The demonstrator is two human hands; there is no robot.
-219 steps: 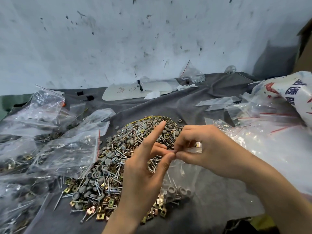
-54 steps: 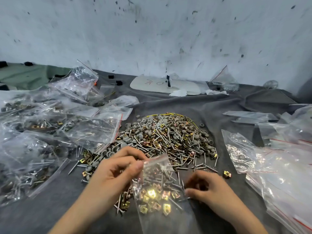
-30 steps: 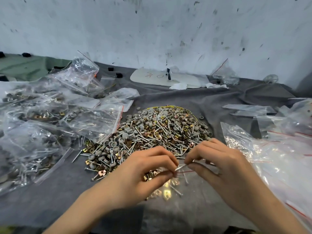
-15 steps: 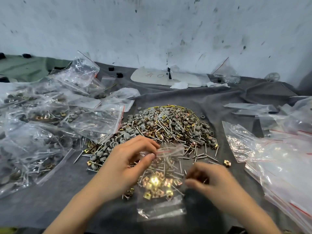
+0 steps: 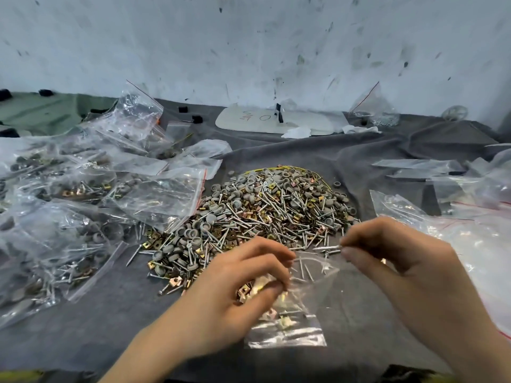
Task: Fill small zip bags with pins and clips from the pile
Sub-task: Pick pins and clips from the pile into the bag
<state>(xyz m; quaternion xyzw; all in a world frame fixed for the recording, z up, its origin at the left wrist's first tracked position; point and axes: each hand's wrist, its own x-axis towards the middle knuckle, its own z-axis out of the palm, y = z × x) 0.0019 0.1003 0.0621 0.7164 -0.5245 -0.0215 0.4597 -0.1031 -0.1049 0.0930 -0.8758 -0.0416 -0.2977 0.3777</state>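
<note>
1. Small zip bag (image 5: 290,330): clear, lying on the grey cloth (image 5: 110,313) just in front of the pile, between the two hands. It holds brass-coloured clips and a few pins. The upper part is blurred, so its mouth is hard to trace.
2. Left hand (image 5: 235,294): fingers curled, thumb and fingertips pinching the bag's upper left part. The hand covers that corner.
3. Right hand (image 5: 401,272): thumb and forefinger pinched on pins (image 5: 327,247) that point left, just above the bag's top. Whether it holds one pin or several cannot be told. The other fingers are curled.
4. Pile (image 5: 271,205): silver pins, grey round caps and brass clips mixed, just beyond the hands. Yellow wire edges its far side.
5. Filled bags (image 5: 160,197): heaped to the left, overlapping and cut off by the frame edge.
6. Empty bags (image 5: 475,239): a slack stack to the right, partly out of frame.
7. White board (image 5: 249,120): flat by the scuffed wall (image 5: 249,37); its handwriting is unreadable.
</note>
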